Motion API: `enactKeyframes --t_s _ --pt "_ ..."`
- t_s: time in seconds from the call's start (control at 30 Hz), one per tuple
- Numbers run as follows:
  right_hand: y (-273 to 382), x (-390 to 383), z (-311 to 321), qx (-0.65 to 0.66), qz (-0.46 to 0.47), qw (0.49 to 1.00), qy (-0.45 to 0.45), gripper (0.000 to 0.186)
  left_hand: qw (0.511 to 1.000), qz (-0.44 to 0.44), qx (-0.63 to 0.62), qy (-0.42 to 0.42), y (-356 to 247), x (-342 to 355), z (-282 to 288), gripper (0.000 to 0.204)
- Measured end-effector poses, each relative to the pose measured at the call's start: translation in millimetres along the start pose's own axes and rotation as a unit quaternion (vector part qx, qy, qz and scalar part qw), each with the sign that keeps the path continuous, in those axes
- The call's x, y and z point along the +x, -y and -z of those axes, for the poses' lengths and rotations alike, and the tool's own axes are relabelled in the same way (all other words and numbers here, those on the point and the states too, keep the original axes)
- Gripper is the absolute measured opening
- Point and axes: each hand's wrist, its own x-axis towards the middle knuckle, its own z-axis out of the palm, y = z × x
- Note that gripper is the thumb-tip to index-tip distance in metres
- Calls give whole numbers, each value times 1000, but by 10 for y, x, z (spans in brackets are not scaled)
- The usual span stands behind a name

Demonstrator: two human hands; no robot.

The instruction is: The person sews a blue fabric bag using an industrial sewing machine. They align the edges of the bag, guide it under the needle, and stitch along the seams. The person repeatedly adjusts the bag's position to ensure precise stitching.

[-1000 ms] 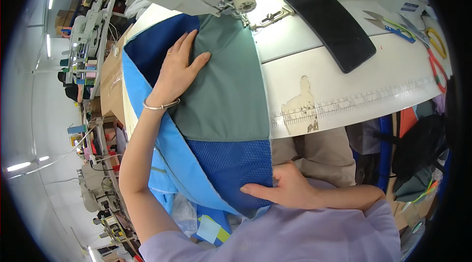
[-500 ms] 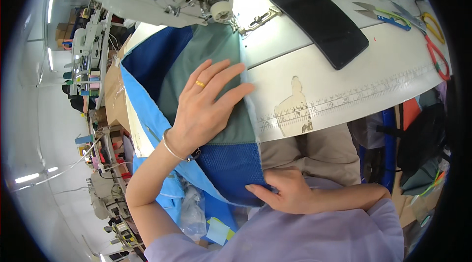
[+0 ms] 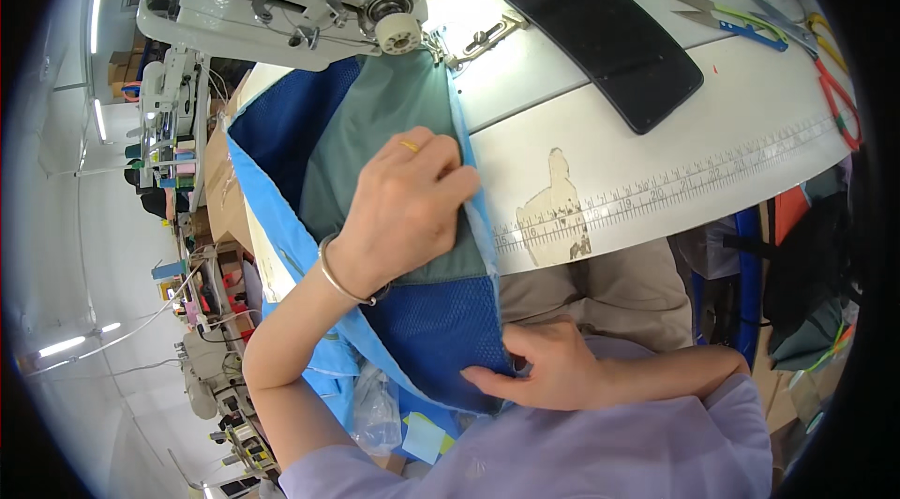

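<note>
A cloth piece with a grey-green panel, dark blue mesh and light blue edging lies under the head of a white sewing machine. Its far right edge reaches the presser foot. My left hand rests on the green panel with curled fingers, gripping the cloth near its right edge; the fingertips are partly hidden. At the near end, over my lap, my right hand pinches the mesh's edge between thumb and fingers.
A black phone lies on the white table right of the machine. Farther right are snips and red-handled scissors. A printed ruler strip follows the table's front edge. Other sewing machines stand at the left.
My left hand's spread fingers have curled in and gathered the cloth at its right edge. My right hand stays at the near end, and the mesh there has shifted slightly toward me.
</note>
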Motion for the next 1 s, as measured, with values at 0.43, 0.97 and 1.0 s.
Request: enactKeyframes --t_s 0.43,0.97,1.0 --pt "-443 -216 -81 128 -245 954 116 31 997 66 -45 -25 -347 -323 -45 49" --pt "-215 -305 -161 204 -319 917 127 29 998 33 -57 -12 -118 -457 -150 62" --pt "-249 -357 -172 175 -285 932 141 29 998 32 -53 -20 -106 -466 -152 61"
